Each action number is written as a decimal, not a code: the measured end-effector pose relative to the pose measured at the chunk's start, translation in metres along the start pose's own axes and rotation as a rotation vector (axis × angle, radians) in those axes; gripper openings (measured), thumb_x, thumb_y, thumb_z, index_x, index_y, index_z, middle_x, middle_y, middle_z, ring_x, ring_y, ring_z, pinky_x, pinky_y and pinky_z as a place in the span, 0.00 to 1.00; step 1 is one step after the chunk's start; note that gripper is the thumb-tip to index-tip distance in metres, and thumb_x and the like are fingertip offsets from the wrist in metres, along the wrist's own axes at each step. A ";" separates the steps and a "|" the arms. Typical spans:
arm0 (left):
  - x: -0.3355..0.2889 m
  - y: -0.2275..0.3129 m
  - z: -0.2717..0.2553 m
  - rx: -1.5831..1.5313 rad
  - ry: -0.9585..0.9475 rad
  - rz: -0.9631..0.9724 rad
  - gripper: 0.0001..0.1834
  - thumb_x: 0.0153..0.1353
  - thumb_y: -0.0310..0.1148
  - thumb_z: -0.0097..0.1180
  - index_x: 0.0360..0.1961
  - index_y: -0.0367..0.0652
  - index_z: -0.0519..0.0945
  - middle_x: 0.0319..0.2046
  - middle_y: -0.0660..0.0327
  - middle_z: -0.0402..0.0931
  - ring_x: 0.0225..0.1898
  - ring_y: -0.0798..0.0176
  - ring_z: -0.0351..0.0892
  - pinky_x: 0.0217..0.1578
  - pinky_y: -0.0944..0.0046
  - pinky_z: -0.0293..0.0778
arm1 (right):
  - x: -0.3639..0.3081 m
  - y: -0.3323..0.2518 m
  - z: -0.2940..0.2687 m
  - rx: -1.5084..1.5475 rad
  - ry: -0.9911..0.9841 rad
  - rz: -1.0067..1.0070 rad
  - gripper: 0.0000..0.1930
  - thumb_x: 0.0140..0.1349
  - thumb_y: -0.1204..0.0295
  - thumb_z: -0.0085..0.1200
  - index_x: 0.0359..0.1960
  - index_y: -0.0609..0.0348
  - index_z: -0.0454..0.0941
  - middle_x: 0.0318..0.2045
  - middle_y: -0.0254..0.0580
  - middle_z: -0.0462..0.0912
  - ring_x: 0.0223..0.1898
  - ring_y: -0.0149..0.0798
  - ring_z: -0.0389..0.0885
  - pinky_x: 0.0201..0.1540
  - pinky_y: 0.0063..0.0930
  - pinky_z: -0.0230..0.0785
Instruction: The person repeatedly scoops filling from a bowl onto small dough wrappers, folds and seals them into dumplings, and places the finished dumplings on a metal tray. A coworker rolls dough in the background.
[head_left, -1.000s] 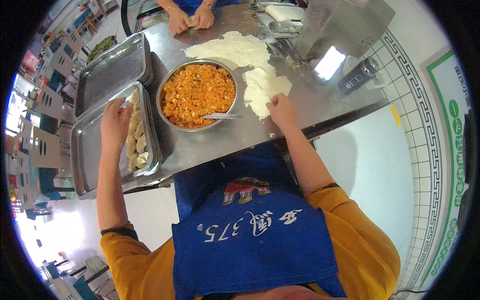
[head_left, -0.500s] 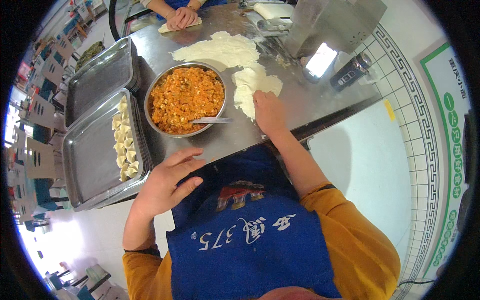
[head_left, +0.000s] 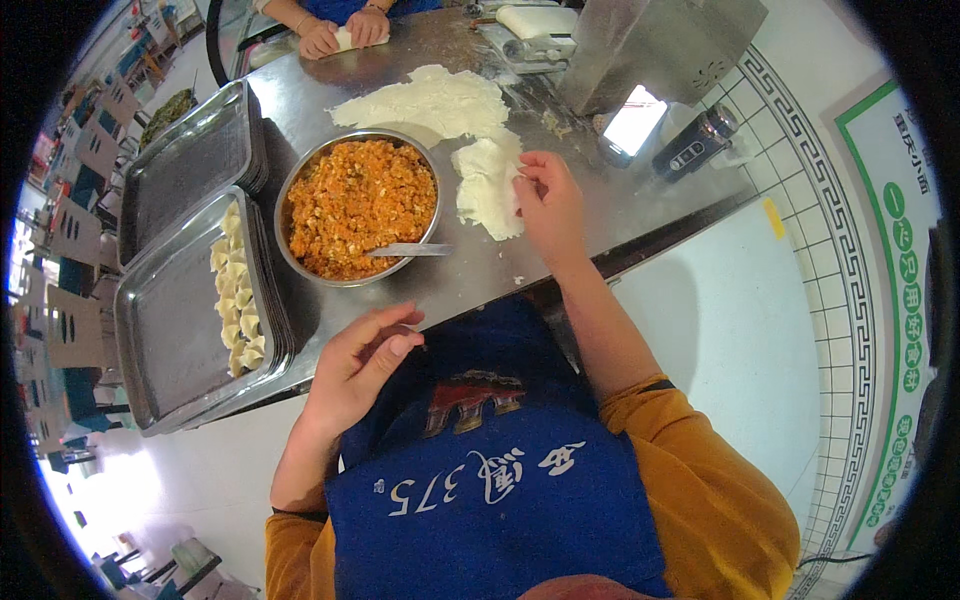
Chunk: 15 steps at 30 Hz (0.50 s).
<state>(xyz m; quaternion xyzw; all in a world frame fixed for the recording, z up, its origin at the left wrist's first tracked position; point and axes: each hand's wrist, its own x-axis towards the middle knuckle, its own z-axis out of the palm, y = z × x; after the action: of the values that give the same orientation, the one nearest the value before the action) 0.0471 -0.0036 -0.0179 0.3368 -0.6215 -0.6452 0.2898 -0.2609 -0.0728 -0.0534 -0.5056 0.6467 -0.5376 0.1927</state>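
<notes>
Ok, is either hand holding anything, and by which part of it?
Left hand: nothing visible. Right hand: its fingers are at the right edge of the nearer dough; whether they grip it can't be told.

Orange filling (head_left: 362,205) flecked with white shows left of centre in a silver bowl (head_left: 340,283), with cream dumplings (head_left: 236,290) at left, off-white dough (head_left: 485,185) at upper centre, a blue apron (head_left: 500,540) with white script (head_left: 500,475) at lower centre, a mustard sleeve (head_left: 710,485) at lower right, and a dark Greek-key border (head_left: 838,205) at right.
</notes>
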 end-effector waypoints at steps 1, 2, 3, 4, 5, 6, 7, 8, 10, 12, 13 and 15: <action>0.003 -0.001 0.003 -0.109 0.018 -0.025 0.24 0.73 0.33 0.56 0.66 0.36 0.71 0.57 0.51 0.77 0.52 0.61 0.81 0.54 0.61 0.77 | -0.006 -0.011 -0.002 0.060 -0.045 0.014 0.14 0.67 0.75 0.56 0.52 0.61 0.75 0.38 0.44 0.86 0.36 0.32 0.85 0.41 0.26 0.77; 0.006 -0.001 0.006 -0.216 0.033 -0.050 0.26 0.73 0.32 0.57 0.69 0.38 0.68 0.58 0.52 0.76 0.53 0.61 0.81 0.54 0.62 0.77 | -0.013 -0.022 -0.004 0.150 -0.090 -0.023 0.14 0.67 0.75 0.56 0.54 0.61 0.75 0.39 0.42 0.86 0.38 0.31 0.85 0.42 0.25 0.77; 0.009 -0.001 0.009 -0.264 0.036 -0.037 0.28 0.72 0.32 0.57 0.70 0.38 0.65 0.58 0.52 0.76 0.52 0.61 0.81 0.54 0.61 0.77 | -0.019 -0.033 -0.004 0.238 -0.166 0.000 0.15 0.67 0.75 0.56 0.55 0.60 0.74 0.42 0.41 0.85 0.40 0.31 0.84 0.44 0.25 0.77; 0.013 0.000 0.012 -0.311 0.038 -0.022 0.31 0.72 0.32 0.57 0.72 0.39 0.63 0.58 0.51 0.75 0.52 0.60 0.81 0.54 0.61 0.78 | -0.025 -0.044 -0.005 0.354 -0.245 -0.032 0.15 0.68 0.76 0.55 0.56 0.60 0.74 0.44 0.39 0.85 0.42 0.31 0.84 0.46 0.26 0.77; 0.016 0.001 0.015 -0.375 0.037 -0.003 0.33 0.72 0.32 0.58 0.74 0.39 0.60 0.59 0.51 0.75 0.52 0.60 0.80 0.53 0.60 0.78 | -0.030 -0.054 -0.006 0.502 -0.337 -0.088 0.16 0.68 0.76 0.55 0.57 0.59 0.74 0.46 0.38 0.84 0.44 0.30 0.83 0.48 0.26 0.76; 0.019 0.002 0.017 -0.398 0.017 0.002 0.34 0.72 0.32 0.58 0.74 0.39 0.59 0.58 0.52 0.75 0.52 0.60 0.81 0.53 0.60 0.79 | -0.035 -0.063 -0.007 0.553 -0.447 -0.126 0.16 0.69 0.77 0.54 0.58 0.58 0.73 0.52 0.35 0.80 0.51 0.29 0.80 0.52 0.26 0.75; 0.021 0.003 0.019 -0.437 -0.006 0.011 0.34 0.71 0.32 0.58 0.74 0.39 0.59 0.58 0.52 0.75 0.52 0.59 0.81 0.52 0.60 0.79 | -0.039 -0.071 -0.008 0.592 -0.597 -0.097 0.17 0.69 0.77 0.54 0.58 0.58 0.73 0.53 0.38 0.80 0.51 0.31 0.80 0.52 0.27 0.75; 0.022 0.005 0.020 -0.483 -0.025 0.011 0.35 0.71 0.32 0.59 0.74 0.38 0.58 0.57 0.52 0.75 0.52 0.59 0.81 0.51 0.59 0.80 | -0.042 -0.078 -0.009 0.655 -0.759 -0.073 0.17 0.68 0.77 0.54 0.58 0.59 0.73 0.54 0.41 0.79 0.52 0.32 0.80 0.53 0.28 0.74; 0.023 0.008 0.025 -0.408 0.097 -0.054 0.24 0.69 0.34 0.62 0.62 0.37 0.71 0.44 0.56 0.81 0.35 0.67 0.82 0.34 0.69 0.79 | -0.047 -0.089 -0.005 0.358 -0.732 -0.370 0.18 0.65 0.77 0.57 0.57 0.62 0.72 0.48 0.47 0.81 0.48 0.42 0.83 0.51 0.33 0.74; 0.024 0.011 0.025 -0.307 0.169 -0.185 0.17 0.69 0.35 0.62 0.54 0.38 0.77 0.36 0.59 0.83 0.26 0.72 0.79 0.25 0.73 0.75 | -0.052 -0.096 -0.003 0.324 -0.794 -0.288 0.18 0.63 0.76 0.58 0.55 0.63 0.73 0.43 0.50 0.83 0.44 0.48 0.84 0.49 0.38 0.74; 0.024 0.010 0.029 -0.264 0.221 -0.119 0.13 0.69 0.37 0.63 0.47 0.39 0.80 0.29 0.62 0.82 0.19 0.75 0.73 0.18 0.76 0.68 | -0.053 -0.098 -0.002 0.327 -0.803 -0.278 0.18 0.63 0.76 0.58 0.54 0.63 0.74 0.41 0.49 0.84 0.43 0.48 0.85 0.48 0.38 0.74; 0.024 0.011 0.029 -0.214 0.218 -0.148 0.14 0.70 0.37 0.62 0.49 0.38 0.79 0.30 0.62 0.82 0.19 0.75 0.74 0.19 0.75 0.68 | -0.051 -0.097 -0.002 0.318 -0.854 -0.246 0.16 0.63 0.76 0.58 0.52 0.63 0.75 0.41 0.49 0.84 0.42 0.49 0.85 0.46 0.38 0.75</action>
<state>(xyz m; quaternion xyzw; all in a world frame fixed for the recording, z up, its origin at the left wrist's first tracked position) 0.0092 -0.0057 -0.0086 0.4167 -0.4879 -0.6869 0.3414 -0.1978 -0.0195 0.0188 -0.7185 0.3547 -0.3926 0.4514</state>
